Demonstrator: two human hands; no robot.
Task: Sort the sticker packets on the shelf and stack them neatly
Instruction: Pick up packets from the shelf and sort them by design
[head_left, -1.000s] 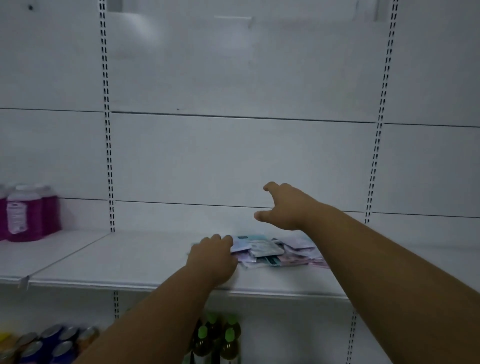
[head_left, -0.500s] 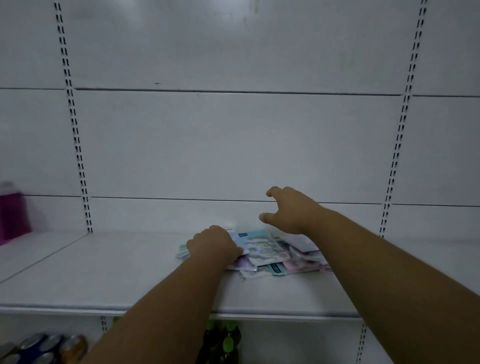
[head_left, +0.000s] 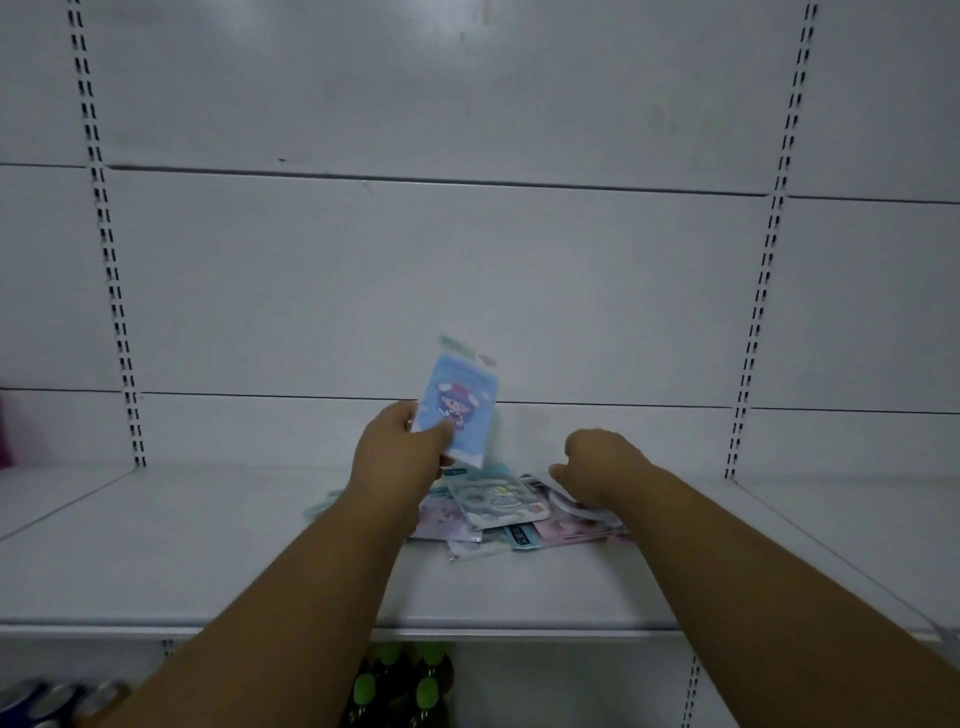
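A loose pile of sticker packets (head_left: 498, 512) lies on the white shelf (head_left: 218, 551), in pale blue, pink and white. My left hand (head_left: 397, 457) holds one blue packet (head_left: 460, 405) upright above the pile, thumb across its lower front; a cartoon figure is printed on it. My right hand (head_left: 597, 465) is down on the right side of the pile, fingers curled over a pale packet (head_left: 563, 501) there. Whether it grips that packet is hidden by the hand itself.
White back panels with slotted uprights (head_left: 111, 291) (head_left: 769, 249) rise behind the shelf. Below the shelf edge stand dark bottles with green caps (head_left: 395, 680) and drink cans (head_left: 57, 699) at the lower left. A pink bottle edge (head_left: 4, 431) shows at far left.
My left hand has lifted a blue packet off the pile and holds it upright. My right hand has dropped from above the pile onto its right side.
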